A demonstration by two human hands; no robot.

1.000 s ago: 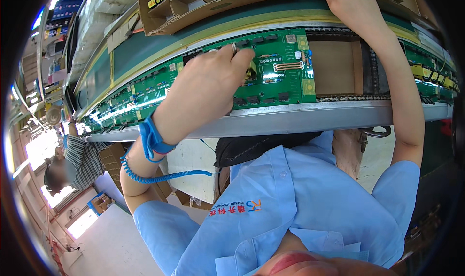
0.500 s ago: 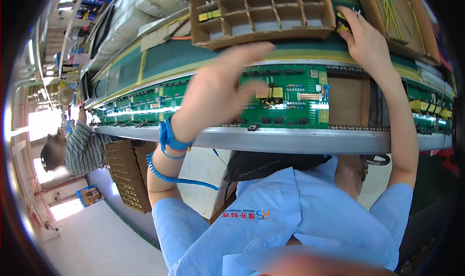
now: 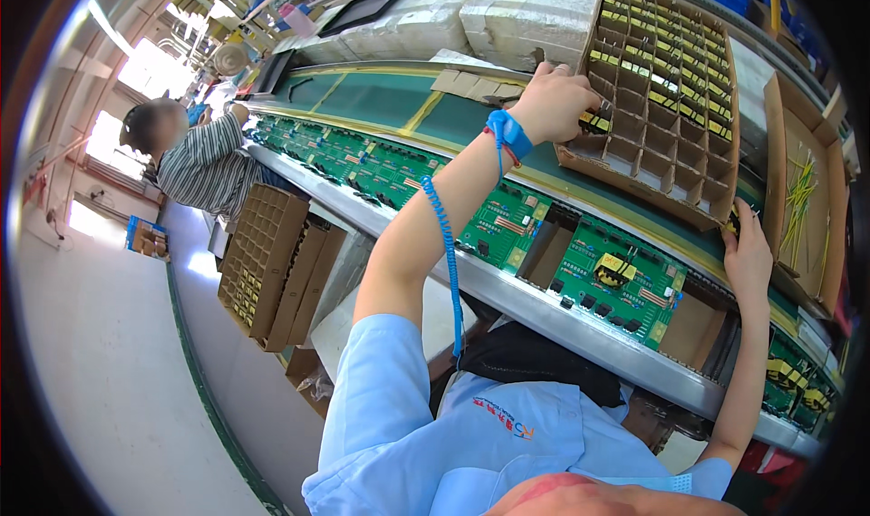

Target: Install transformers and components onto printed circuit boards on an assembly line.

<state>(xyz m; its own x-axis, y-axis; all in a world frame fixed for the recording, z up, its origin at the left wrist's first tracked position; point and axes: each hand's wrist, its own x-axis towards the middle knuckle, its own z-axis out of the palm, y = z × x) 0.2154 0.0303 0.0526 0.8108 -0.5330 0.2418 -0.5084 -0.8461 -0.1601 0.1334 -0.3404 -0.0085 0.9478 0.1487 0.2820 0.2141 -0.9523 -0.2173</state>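
My left hand (image 3: 560, 106), with a blue wrist strap (image 3: 513, 135) on its wrist, reaches to the left side of a divided cardboard box (image 3: 666, 186). Its bent fingers are closed about a small yellow-and-black transformer (image 3: 595, 121) in a cell there; the fingertips are partly hidden. Beside the box's near right corner, my right hand (image 3: 749, 258) pinches another dark-and-yellow transformer (image 3: 732, 218). Below, a green circuit board (image 3: 589, 276) with one yellow transformer (image 3: 615, 270) mounted on it lies on the conveyor rails.
More boards (image 3: 349, 158) line the rail to the left. An open carton (image 3: 778, 167) with yellow-green wires (image 3: 799, 190) stands at right. White foam blocks (image 3: 530, 13) sit behind. A co-worker in a striped shirt (image 3: 204, 167) is at far left, near stacked divided boxes (image 3: 263, 253).
My left hand has moved from over the board to the divided box. The view has swung, showing more of the box. My right hand still holds its transformer.
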